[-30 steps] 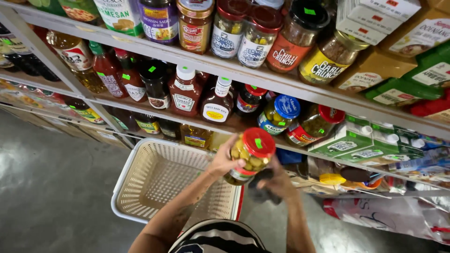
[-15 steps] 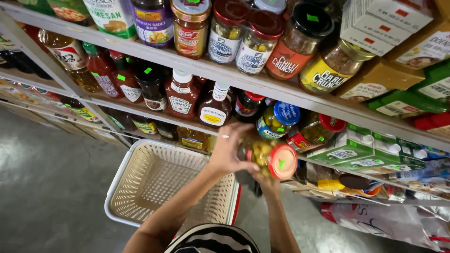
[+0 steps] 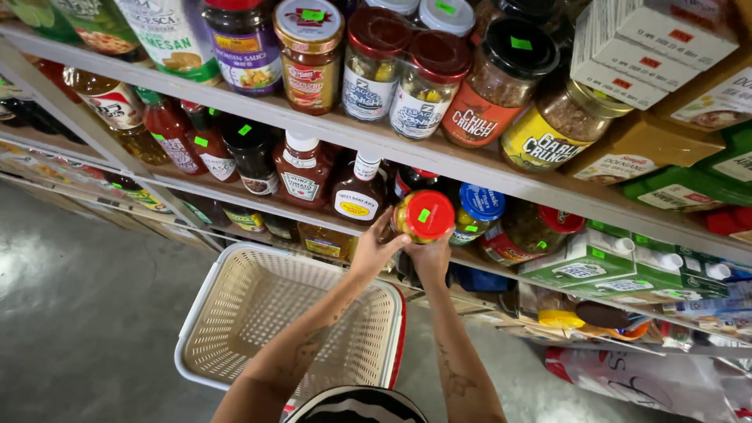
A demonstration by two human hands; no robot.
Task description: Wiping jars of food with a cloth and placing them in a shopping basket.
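A glass jar with a red lid [image 3: 424, 215] and a green sticker is held up against the middle shelf, between a dark sauce bottle [image 3: 357, 192] and a blue-lidded jar [image 3: 475, 210]. My left hand [image 3: 374, 249] grips its left side. My right hand [image 3: 430, 257] supports it from below. Both forearms reach up from the bottom of the view. A beige plastic shopping basket [image 3: 235, 294] with a red rim edge sits on the floor under my left arm, with nothing visible inside.
Metal shelves [image 3: 329, 129] hold many jars, sauce bottles and boxes. Ketchup bottles [image 3: 301, 171] stand left of the held jar. Green and white cartons [image 3: 595, 262] lie to the right. Grey concrete floor [image 3: 78, 313] spreads to the left.
The jar has moved up from beside the basket to the middle shelf, and its red lid now faces the camera. Both hands rose with it.
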